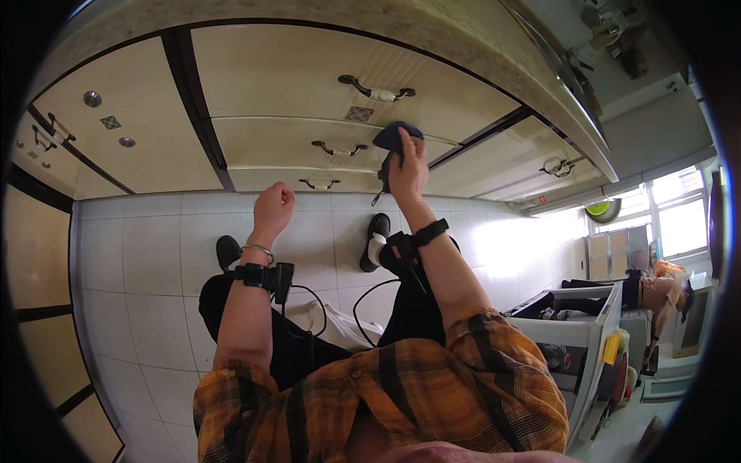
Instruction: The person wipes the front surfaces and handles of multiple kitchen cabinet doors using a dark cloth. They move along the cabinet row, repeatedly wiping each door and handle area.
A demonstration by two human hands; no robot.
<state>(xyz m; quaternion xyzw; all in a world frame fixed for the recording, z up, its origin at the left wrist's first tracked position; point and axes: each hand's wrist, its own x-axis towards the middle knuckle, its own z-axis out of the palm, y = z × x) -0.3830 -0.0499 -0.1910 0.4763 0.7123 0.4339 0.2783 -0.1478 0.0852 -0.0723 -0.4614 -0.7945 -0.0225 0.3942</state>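
Note:
My right hand (410, 171) holds a dark blue cloth (398, 139) against the cream drawer fronts, near the seam below the top drawer (278, 75). Part of the cloth and a small loop hang below my fingers. My left hand (274, 211) is closed in a loose fist above the tiled floor, in front of the bottom drawer; nothing shows in it. Metal-and-ceramic handles sit on the drawers: the upper handle (379, 92) is just above the cloth, and the middle handle (340, 149) is to its left.
A stone countertop (324, 26) overhangs the drawers. Cream cabinet doors (139, 116) stand to the left. My feet rest on the tiled floor (220, 231). At the right are a white shelf unit (556, 330) and, farther off, another person (660, 289). Black cables hang between my wrist-worn devices.

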